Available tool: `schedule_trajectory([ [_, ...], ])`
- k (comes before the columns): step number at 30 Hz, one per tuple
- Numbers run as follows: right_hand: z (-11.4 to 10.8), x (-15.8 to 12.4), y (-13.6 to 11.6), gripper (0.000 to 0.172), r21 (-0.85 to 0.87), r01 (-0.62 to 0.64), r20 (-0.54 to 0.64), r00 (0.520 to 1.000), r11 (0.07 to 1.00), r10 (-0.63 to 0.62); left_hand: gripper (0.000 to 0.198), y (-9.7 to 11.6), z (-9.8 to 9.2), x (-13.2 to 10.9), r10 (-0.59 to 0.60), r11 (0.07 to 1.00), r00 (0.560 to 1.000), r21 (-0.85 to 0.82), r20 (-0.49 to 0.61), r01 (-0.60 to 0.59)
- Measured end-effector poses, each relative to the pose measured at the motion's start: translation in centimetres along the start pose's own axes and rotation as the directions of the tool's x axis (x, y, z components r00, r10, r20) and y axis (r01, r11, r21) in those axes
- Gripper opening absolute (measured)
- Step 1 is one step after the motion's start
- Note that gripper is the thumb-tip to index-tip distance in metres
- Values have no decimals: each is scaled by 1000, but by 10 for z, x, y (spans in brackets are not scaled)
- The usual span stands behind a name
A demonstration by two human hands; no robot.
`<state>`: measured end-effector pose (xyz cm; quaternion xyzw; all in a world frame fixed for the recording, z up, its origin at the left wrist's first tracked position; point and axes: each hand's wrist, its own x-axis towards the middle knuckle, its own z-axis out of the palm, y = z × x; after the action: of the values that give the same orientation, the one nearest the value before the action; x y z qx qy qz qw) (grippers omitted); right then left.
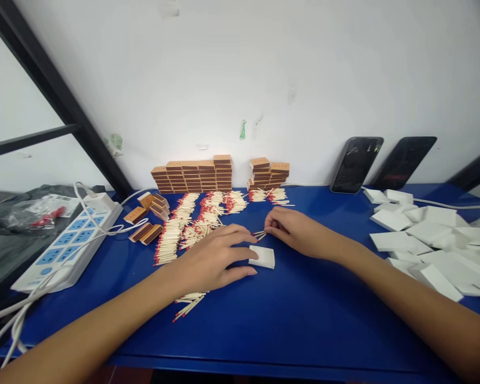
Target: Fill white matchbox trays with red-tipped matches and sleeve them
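My right hand [288,229] is closed in a pinch on a few matches [260,234], whose other ends point toward my left fingertips. A small white matchbox tray [264,257] lies on the blue table just below them. My left hand [228,253] has its fingers apart; one fingertip touches the tray's left edge and another is close to the pinched matches. Rows of red-tipped matches [176,226] spread beyond and beside my left hand, which partly hides them. A few loose matches [190,306] lie nearer to me, below my left wrist.
Stacked brown matchboxes [192,177] and a smaller stack [266,173] stand against the wall. Several loose matchboxes [146,233] lie beside a white power strip [70,242] with cables. White trays [436,234] are heaped at right. Two phones [356,162] lean on the wall.
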<state>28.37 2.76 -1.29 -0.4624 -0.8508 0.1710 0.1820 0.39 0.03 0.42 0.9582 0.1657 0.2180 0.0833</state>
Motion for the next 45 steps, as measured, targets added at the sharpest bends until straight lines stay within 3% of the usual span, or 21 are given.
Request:
schedule_trajectory([
  [5,-1,0,-1,16,2,15,-3,1000,1000,-15,16,-10,5,-4,-3,1000,1000,-18,-8,3],
  [11,-1,1,-6,18,4,5,26,1000,1000,-5,11,-15,-8,-3,-72,996,997,-43,5,73],
  [19,-6,-2,-1,22,-25,4,22,1000,1000,-4,30,-32,-15,-10,-169,982,985,82,-31,172],
  [24,-9,-4,-19,21,12,-17,-69,997,1000,18,46,-38,-8,-14,-228,968,969,81,-95,236],
  [30,6,-10,-50,17,-39,53,-110,992,998,-57,48,-33,-5,-11,-201,975,970,67,-136,211],
  [38,15,-11,-55,15,-193,84,-74,992,978,-100,49,-27,-5,-9,-126,989,975,55,-185,139],
  [45,13,-9,-47,18,-34,133,0,991,991,-133,49,-27,-4,-10,-78,992,983,84,-165,93],
])
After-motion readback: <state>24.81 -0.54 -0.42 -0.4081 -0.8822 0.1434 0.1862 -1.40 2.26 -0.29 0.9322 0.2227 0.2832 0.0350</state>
